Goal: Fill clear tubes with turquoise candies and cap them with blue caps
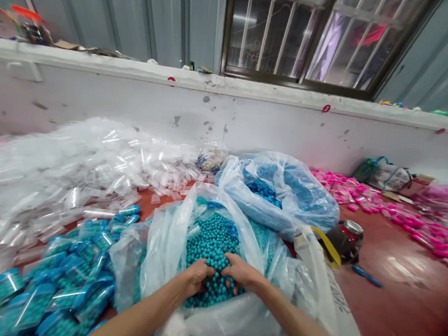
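Note:
A clear plastic bag (165, 235) full of small round teal beads (215, 234) stands open in front of me. My left hand (198, 277) and my right hand (239, 272) both reach into these beads, close together. The right fingers are spread and partly sunk among the beads. On the left, the thumb and fingers stand apart, with the fingertips partly hidden. Neither hand visibly grips a container. A clear scoop-like or tube-shaped piece (194, 231) lies on the beads at the left side of the bag.
Bead-filled jars with blue lids (66, 274) lie at left, before a large heap of clear empty containers (86, 163). Behind is a bag of blue pieces (302, 194). Pink pieces (360, 198), a lidded jar (352, 230) and a blue stick-like item (368, 276) lie right.

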`<state>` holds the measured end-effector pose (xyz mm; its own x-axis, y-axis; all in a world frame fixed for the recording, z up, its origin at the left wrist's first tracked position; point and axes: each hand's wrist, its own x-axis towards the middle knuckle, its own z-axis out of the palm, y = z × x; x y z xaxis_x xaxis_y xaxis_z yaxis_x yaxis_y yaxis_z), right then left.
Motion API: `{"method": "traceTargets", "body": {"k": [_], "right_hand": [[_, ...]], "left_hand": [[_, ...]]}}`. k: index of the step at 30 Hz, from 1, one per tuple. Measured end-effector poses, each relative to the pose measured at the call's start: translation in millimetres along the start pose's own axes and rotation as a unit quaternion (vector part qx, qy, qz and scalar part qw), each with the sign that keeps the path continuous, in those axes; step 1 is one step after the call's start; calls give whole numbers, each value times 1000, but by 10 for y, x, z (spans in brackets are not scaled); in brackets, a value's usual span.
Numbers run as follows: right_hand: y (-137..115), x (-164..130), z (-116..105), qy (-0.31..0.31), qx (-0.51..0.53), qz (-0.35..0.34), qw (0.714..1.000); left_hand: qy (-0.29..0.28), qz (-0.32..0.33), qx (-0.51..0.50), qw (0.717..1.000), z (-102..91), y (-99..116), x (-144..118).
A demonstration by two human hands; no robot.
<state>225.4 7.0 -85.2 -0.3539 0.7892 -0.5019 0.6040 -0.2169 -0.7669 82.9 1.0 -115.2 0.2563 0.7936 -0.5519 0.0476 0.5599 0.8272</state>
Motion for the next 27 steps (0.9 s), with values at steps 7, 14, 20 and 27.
{"method": "traceTargets", "body": {"k": [7,14,20,27], "right_hand": [[-222,140,-307,180,-219,-37,958],[-258,329,-215,259,-402,-45,877],[-194,258,-287,240,-339,-102,904],[-66,158,-330,254,-182,-184,932]], "left_hand": [[-115,-6,-156,981,-237,21,-158],[-127,39,-159,978,-259,-20,-173],[-39,72,-141,987,-171,62,-212],[178,196,194,945,-148,124,-212]]}}
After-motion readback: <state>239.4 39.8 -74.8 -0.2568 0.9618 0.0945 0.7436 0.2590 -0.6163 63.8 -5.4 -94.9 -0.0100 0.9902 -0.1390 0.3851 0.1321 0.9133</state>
